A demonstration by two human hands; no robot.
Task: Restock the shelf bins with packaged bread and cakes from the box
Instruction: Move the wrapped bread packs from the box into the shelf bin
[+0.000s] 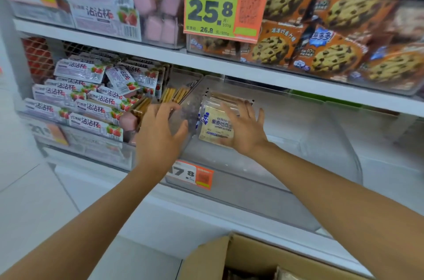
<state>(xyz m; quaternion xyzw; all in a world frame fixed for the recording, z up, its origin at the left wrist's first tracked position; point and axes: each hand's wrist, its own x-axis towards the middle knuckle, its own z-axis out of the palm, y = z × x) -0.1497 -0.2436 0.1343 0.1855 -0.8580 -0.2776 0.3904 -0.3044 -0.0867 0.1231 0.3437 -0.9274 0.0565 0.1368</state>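
Observation:
A packet of sliced toast bread (214,126) with blue lettering stands at the left end of a clear shelf bin (298,178) on the lower shelf. My right hand (244,129) lies against the packet's front and right side, fingers spread and straight. My left hand (160,135) is at the bin's left wall, fingers straight, thumb out toward the packet, holding nothing. The cardboard box (241,256) sits open at the bottom of the view.
Left of the bin, another clear bin holds several strawberry snack packs (91,105). Chocolate-chip cookie bags (332,27) fill the upper shelf behind a 25.8 price tag (226,6). An orange price label (191,174) hangs on the bin's front. White floor tiles lie to the left.

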